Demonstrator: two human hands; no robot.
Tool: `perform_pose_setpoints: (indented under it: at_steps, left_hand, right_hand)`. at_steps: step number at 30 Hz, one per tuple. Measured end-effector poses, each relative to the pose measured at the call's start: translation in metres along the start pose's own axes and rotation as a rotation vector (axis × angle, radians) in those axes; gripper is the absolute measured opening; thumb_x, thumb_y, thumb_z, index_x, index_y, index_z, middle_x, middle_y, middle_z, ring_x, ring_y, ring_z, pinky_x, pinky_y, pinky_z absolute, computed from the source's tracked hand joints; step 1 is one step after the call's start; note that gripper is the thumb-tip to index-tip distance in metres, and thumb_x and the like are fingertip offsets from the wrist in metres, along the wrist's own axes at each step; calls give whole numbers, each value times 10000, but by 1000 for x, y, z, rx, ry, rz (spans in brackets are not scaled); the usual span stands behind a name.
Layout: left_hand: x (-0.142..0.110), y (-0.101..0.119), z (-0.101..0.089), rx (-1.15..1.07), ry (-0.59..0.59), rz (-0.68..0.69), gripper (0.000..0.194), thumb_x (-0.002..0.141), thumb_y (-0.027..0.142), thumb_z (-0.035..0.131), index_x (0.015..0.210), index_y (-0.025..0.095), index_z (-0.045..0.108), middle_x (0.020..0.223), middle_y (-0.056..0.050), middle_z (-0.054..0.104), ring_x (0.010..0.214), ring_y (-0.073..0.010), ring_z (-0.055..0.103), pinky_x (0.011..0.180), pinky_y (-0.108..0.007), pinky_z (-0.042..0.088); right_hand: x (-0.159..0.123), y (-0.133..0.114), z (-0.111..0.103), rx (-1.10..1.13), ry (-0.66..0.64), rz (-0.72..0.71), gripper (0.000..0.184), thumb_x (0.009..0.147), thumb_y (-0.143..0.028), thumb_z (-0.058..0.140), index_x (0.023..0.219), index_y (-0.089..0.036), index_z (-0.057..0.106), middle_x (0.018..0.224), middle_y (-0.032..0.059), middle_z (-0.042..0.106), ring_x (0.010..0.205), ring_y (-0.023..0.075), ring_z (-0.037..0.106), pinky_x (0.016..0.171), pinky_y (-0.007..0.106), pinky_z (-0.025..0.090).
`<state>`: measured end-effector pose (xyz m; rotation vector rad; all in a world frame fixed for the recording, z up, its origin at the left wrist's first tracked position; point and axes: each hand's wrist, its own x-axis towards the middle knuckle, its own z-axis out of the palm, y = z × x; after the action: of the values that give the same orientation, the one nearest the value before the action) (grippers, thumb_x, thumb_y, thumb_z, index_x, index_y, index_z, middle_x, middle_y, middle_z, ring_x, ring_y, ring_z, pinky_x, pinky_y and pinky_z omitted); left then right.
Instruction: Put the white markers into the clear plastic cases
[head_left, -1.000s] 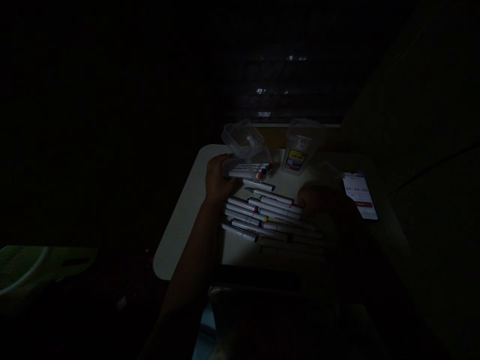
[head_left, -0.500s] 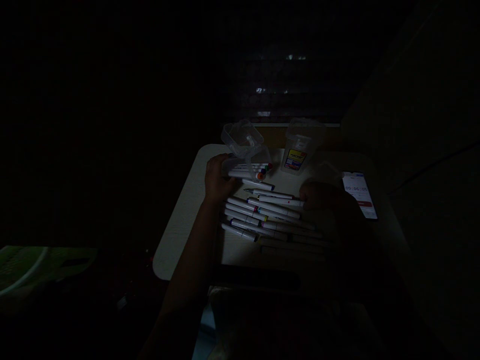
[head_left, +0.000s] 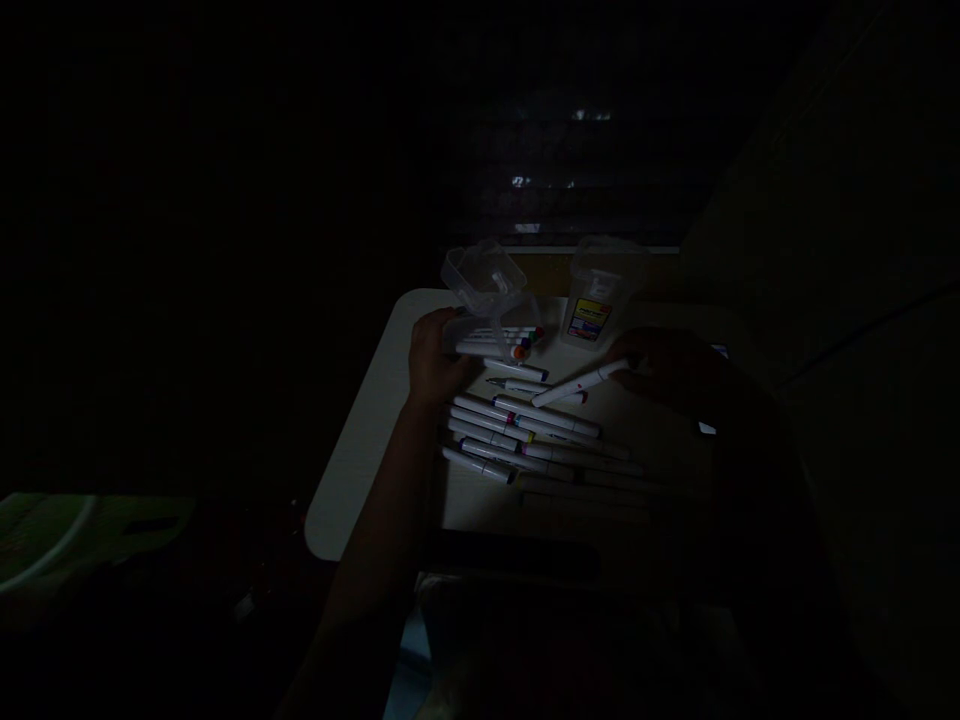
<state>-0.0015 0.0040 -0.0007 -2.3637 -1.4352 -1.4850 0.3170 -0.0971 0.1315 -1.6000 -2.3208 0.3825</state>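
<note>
My left hand [head_left: 435,358] is closed around a clear plastic case [head_left: 517,306] that lies on its side with its lid [head_left: 484,275] hinged up. Several markers with coloured ends [head_left: 499,340] lie inside it, their ends toward the opening. A white marker [head_left: 581,383] slants up from the row on the table, its raised end gripped by my right hand [head_left: 637,360], whose fingers are dim in shadow. Below the two hands, several white markers [head_left: 547,415] lie loosely side by side. One marker [head_left: 517,384] near the case shows a bare tip.
A second clear container [head_left: 592,310] with a yellow and blue label stands upright at the back of the white table [head_left: 360,440]. A phone [head_left: 706,428] lies at the right, mostly covered by my right arm. The surroundings are very dark.
My right hand has raised one end of a white marker off the row and shifted slightly up and right. My right arm now hides most of the phone. The left hand stays on the case.
</note>
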Motion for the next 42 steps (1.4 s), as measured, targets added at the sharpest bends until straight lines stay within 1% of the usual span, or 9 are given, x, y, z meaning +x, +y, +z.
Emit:
perform_pose_setpoints:
  at_steps: [5,9,14,17,21,26,30,37,42]
  left_hand:
    - [0,1,-2,11,-17,-14,643,714,585,632,1226,220,500,1215,-114,600,1156,-302,554,992,-477,448]
    - [0,3,-2,9,-16,-31,647,708,623,628,1203,223,519,1211,-114,605,1156,-302,556,995,-479,450]
    - [0,2,0,10,-23,-56,693,689,662,633,1205,212,525,1221,-124,602,1175,-311,549,1014,-495,439]
    - [0,1,0,-1,-25,-62,706,677,660,650,1200,204,519,1215,-130,602,1170,-316,549,1015,-499,435]
    - [1,2,-2,-13,-30,-43,689,704,665,609,1206,203,510,1212,-132,597,1163,-315,550,1005,-492,434]
    - [2,4,-3,2,-38,-55,661,704,618,625,1215,217,497,1213,-120,591,1165,-314,545,999,-486,434]
    - [1,4,-1,16,-26,-48,656,697,617,638,1206,224,505,1211,-115,597,1152,-303,550,987,-472,446]
    - [2,6,-2,3,-33,-60,654,694,609,649,1208,234,499,1214,-110,594,1158,-307,548,999,-484,441]
    - [2,5,-2,-2,-30,-55,664,679,594,676,1208,232,503,1220,-116,590,1158,-308,546,996,-492,445]
  right_hand:
    - [-2,-16,-7,45,230,-69,213,834,-303,549,957,-186,678,901,50,690,768,161,631,702,297,497]
    - [-6,-23,-12,80,452,-135,196,845,-303,568,977,-194,665,887,35,680,771,156,632,699,304,522]
    - [-14,-30,-19,-34,708,-208,167,870,-270,595,1016,-217,656,857,19,676,723,130,617,680,282,524]
    - [-17,-33,-20,-51,816,-196,159,873,-274,607,998,-197,667,876,36,686,703,127,610,695,292,527]
    - [-17,-36,-18,-22,858,-162,189,879,-272,607,1024,-166,666,896,48,680,713,120,611,694,286,526]
    - [-12,-38,-13,-29,904,-169,153,859,-257,620,997,-211,667,881,20,686,715,127,619,667,283,524]
    - [-5,-38,-6,41,860,-187,155,857,-247,606,998,-206,658,896,27,683,708,118,616,645,258,522]
    - [9,-29,15,96,746,-117,147,885,-326,561,988,-243,625,908,34,650,793,149,618,740,309,534]
    - [17,-25,27,117,719,-157,124,877,-257,545,975,-224,614,931,50,652,775,151,614,714,308,526]
